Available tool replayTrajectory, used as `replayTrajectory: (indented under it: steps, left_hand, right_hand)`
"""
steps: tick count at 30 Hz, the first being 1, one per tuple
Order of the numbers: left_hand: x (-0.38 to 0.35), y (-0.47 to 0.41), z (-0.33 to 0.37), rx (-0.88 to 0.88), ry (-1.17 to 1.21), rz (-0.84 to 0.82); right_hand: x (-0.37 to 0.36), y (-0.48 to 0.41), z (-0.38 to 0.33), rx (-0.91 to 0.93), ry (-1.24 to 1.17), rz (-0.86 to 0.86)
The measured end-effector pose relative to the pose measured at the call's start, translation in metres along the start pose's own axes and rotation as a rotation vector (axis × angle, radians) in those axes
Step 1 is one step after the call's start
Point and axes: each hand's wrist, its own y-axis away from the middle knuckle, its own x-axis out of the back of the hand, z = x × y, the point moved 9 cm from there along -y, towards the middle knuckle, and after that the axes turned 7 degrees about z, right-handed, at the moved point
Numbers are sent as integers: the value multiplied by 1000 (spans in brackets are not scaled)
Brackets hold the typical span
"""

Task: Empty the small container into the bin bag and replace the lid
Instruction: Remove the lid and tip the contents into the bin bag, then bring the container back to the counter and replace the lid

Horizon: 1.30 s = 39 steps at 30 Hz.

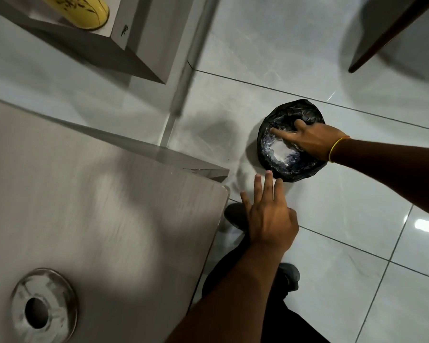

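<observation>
Pale tiled floor (332,219). Bin bag (270,134) at 1 o'clock: right hand (312,142) splayed, fingers inside its rim. Left hand (270,216) spread flat, empty, beside bench (97,194).

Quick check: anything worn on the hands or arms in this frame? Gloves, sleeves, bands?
Both hands are bare, no gloves. The right hand has a thin yellow band around the wrist. The left hand wears nothing visible: no ring, watch or band. Both forearms are uncovered as far as the frame shows; no sleeves in view.
</observation>
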Motion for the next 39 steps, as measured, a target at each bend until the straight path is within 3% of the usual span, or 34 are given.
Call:
replayTrajectory:
  steps: [6,13,17,24,27,33,39]
  left_hand:
    - [5,-10,5,5,13,32]
    - [11,-11,8,-6,3,70]
    - [26,-8,17,-15,18,97]
    - [87,6,61,-112,37,161]
    - [137,12,80,-163,33,230]
    - [277,30,97,-207,101,408]
    - [423,94,2,55,171,727]
  right_hand:
    - [-3,-3,-1,44,79,-72]
    - [-2,-4,3,-27,-25,-106]
    - [14,9,18,-292,-296,-97]
    - [73,92,61,-1088,-1152,157]
    - [122,120,48,-1221,-1462,229]
    - [266,126,21,-1082,-1662,322]
    - [433,66,-79,-620,-1658,304]
